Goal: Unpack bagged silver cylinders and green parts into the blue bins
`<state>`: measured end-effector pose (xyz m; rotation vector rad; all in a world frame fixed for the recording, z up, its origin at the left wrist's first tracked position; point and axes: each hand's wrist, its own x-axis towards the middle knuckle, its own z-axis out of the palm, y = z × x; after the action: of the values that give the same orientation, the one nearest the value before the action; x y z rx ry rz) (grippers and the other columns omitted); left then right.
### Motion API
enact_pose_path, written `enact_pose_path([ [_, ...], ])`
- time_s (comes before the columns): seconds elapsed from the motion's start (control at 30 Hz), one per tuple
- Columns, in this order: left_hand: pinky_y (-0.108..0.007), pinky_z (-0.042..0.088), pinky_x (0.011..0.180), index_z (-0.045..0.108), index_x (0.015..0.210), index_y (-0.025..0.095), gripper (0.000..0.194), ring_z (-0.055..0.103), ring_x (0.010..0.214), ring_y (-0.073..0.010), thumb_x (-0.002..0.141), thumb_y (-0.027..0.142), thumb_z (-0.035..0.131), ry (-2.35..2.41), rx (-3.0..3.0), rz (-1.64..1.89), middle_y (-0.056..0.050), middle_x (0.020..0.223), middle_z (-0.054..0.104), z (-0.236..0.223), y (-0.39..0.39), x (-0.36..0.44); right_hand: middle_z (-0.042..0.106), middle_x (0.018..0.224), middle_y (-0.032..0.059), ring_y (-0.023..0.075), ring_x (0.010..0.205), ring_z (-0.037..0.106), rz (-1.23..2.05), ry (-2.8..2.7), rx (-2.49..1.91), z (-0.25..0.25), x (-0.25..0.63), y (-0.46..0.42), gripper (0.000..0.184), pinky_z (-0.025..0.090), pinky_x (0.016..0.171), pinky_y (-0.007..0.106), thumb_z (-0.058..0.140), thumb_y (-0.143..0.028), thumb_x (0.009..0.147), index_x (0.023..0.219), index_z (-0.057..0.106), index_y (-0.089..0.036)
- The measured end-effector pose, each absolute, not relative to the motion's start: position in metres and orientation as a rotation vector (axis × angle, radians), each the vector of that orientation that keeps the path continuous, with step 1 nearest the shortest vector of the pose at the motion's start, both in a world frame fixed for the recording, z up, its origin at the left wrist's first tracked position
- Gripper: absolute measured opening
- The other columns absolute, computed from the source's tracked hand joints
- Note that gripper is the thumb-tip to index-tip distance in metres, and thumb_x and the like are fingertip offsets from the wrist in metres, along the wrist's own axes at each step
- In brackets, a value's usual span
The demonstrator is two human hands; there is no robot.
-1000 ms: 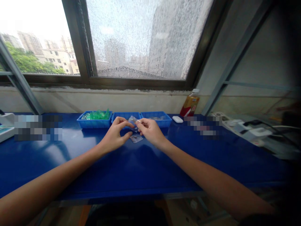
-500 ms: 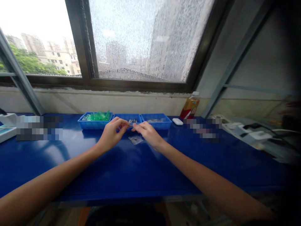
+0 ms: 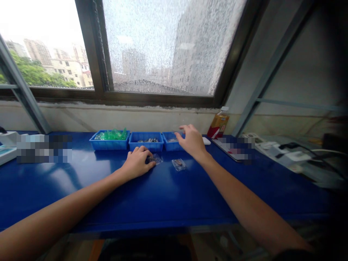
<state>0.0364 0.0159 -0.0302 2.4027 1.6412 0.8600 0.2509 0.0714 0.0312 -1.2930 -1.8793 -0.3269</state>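
Observation:
My left hand (image 3: pixel 138 162) rests low over the blue table, its thumb and fingers closed on the edge of a small clear plastic bag (image 3: pixel 157 158). Whatever lies inside that bag is hard to make out. A second clear plastic bag (image 3: pixel 178 164), with small brownish parts in it, lies flat to the right. My right hand (image 3: pixel 192 140) is raised at the right blue bin (image 3: pixel 171 145), thumb and fingers apart with nothing visible between them. Small metallic pieces lie in the middle blue bin (image 3: pixel 146 145), just beyond my left hand.
The left blue bin (image 3: pixel 110 144) holds green plastic pieces. Behind my right hand are a white case (image 3: pixel 207 141), a drink bottle (image 3: pixel 219 123) and a phone (image 3: pixel 227 149). Power strips and cables (image 3: pixel 296 154) run along the right side. A window stands behind the table.
My hands have parted from over the middle bin. The left came down to a bag on the table; the right moved right to the right bin and opened. Two bags now lie apart.

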Motion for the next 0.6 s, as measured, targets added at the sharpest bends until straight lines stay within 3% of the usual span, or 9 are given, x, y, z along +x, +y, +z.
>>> enact_pose_path([
  [0.1, -0.032, 0.040, 0.066, 0.054, 0.080, 0.019, 0.009, 0.052, 0.074, -0.0202, 0.072, 0.023, 0.056, 1.560, 2.309, 0.938, -0.004, 0.076, 0.058, -0.027, 0.016, 0.033, 0.059, 0.075, 0.0061, 0.0169, 0.067, 0.053, -0.130, -2.002, -1.224, 0.024, 0.234, 0.059, 0.025, 0.036, 0.063, 0.028, 0.051, -0.038, 0.080, 0.080, 0.063, -0.017],
  [0.17, -0.027, 0.039, 0.061, 0.050, 0.077, 0.018, 0.004, 0.050, 0.063, -0.0149, 0.074, 0.018, 0.052, 1.500, 2.264, 1.035, 0.000, 0.068, 0.054, -0.021, 0.014, 0.031, 0.057, 0.062, 0.0037, 0.0139, 0.058, 0.050, 0.194, -2.085, -1.216, 0.018, 0.218, 0.048, 0.037, 0.034, 0.056, 0.026, 0.045, -0.047, 0.082, 0.066, 0.061, -0.017],
  [0.27, -0.025, 0.039, 0.059, 0.048, 0.074, 0.018, 0.006, 0.048, 0.063, -0.0124, 0.074, 0.012, 0.050, 1.425, 2.303, 1.247, 0.000, 0.072, 0.051, -0.012, 0.008, 0.030, 0.050, 0.049, 0.0012, 0.0099, 0.045, 0.045, 0.907, -2.071, -1.232, 0.011, 0.201, 0.037, 0.052, 0.032, 0.047, 0.024, 0.036, -0.055, 0.084, 0.057, 0.057, -0.016],
  [0.37, -0.024, 0.043, 0.062, 0.050, 0.074, 0.017, 0.011, 0.049, 0.074, -0.0129, 0.075, 0.007, 0.047, 1.288, 2.354, 1.370, -0.003, 0.083, 0.047, -0.007, 0.003, 0.031, 0.049, 0.050, -0.0017, 0.0070, 0.041, 0.042, 1.354, -1.878, -1.152, 0.007, 0.194, 0.033, 0.035, 0.028, 0.041, 0.021, 0.045, -0.042, 0.083, 0.061, 0.054, -0.016],
  [0.47, -0.026, 0.046, 0.071, 0.056, 0.079, 0.017, 0.016, 0.049, 0.085, -0.0147, 0.072, 0.005, 0.048, 1.215, 2.337, 1.384, -0.006, 0.097, 0.043, -0.008, 0.002, 0.032, 0.049, 0.054, -0.0037, 0.0060, 0.043, 0.043, 1.328, -1.748, -1.058, 0.006, 0.194, 0.033, 0.017, 0.027, 0.040, 0.019, 0.051, -0.028, 0.079, 0.066, 0.050, -0.017],
  [0.6, -0.031, 0.044, 0.075, 0.063, 0.086, 0.018, 0.018, 0.048, 0.085, -0.0164, 0.071, 0.014, 0.055, 1.299, 2.145, 1.295, -0.005, 0.098, 0.043, -0.010, 0.004, 0.033, 0.051, 0.060, -0.0022, 0.0084, 0.052, 0.046, 0.825, -1.821, -0.963, 0.004, 0.197, 0.036, 0.008, 0.037, 0.050, 0.021, 0.053, -0.022, 0.077, 0.071, 0.054, -0.016],
])
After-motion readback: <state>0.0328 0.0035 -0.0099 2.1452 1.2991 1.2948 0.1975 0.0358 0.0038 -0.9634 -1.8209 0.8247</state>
